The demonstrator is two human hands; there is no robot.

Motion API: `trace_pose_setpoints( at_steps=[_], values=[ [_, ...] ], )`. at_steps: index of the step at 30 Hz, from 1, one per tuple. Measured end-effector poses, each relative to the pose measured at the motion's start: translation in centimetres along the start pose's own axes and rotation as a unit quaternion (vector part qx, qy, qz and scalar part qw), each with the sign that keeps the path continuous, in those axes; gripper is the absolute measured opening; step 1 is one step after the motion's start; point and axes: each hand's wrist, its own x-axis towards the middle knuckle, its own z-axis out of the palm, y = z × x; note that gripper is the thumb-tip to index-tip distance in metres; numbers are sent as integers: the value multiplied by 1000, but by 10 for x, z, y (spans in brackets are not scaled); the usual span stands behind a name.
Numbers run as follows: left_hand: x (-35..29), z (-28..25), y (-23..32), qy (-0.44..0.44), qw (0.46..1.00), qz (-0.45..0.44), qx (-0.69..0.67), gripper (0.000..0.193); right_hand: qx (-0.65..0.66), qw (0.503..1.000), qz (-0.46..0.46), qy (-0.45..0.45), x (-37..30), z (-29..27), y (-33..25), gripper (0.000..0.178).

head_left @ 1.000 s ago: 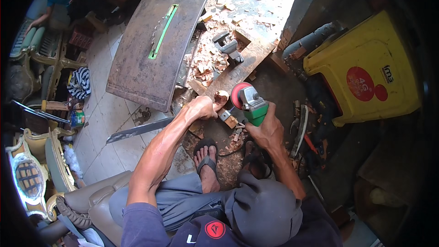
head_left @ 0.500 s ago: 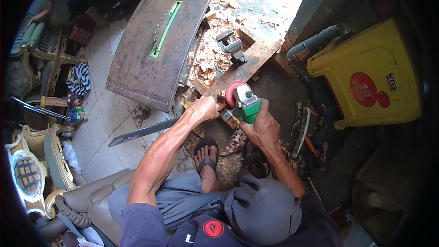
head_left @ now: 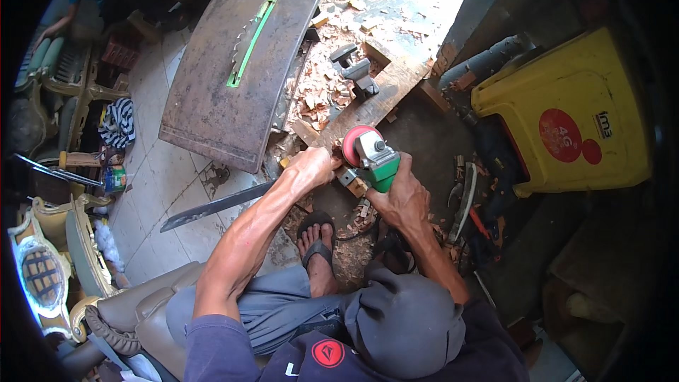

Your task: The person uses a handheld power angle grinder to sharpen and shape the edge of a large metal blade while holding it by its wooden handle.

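My right hand (head_left: pixel 404 194) is wrapped round the green body of an angle grinder (head_left: pixel 382 166). The grinder has a silver head, and its red disc (head_left: pixel 357 143) faces my left hand. Closed into a fist, my left hand (head_left: pixel 315 166) has its fingertips close beside the disc; what it grips is hidden under the fingers. A long dark blade (head_left: pixel 216 206) like a machete's runs under my left forearm, roughly in line with that fist. Whether the fist holds it cannot be seen. Just below the disc sits a small wooden block (head_left: pixel 356 185) with a metal piece at its end.
A tilted saw table (head_left: pixel 212 64) with an exposed toothed blade (head_left: pixel 251 42) stands ahead on the left. Beyond my hands are a metal clamp (head_left: pixel 357 71) and wood chips (head_left: pixel 316 95). A yellow plastic stool (head_left: pixel 566 113) lies at right near pliers (head_left: pixel 488 240). Ornate chair frames (head_left: pixel 49 262) line the left.
The whole view has shifted slightly, so the surroundings sit a little further left. Both hands and the grinder keep nearly the same position relative to each other.
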Motion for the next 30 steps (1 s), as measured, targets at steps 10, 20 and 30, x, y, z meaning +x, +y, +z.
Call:
trace_pose_setpoints(
  at_steps=[10, 20, 30],
  values=[
    [6, 15, -7, 32, 999, 31, -17, 31, -8, 1000, 11, -2, 5, -2, -3, 79],
    [-17, -10, 7, 16, 998, 14, -52, 40, -6, 999, 31, -5, 6, 3, 12, 78],
    [2, 3, -10, 44, 995, 69, -49, 37, 11, 1000, 16, -15, 9, 2, 7, 84]
  ],
)
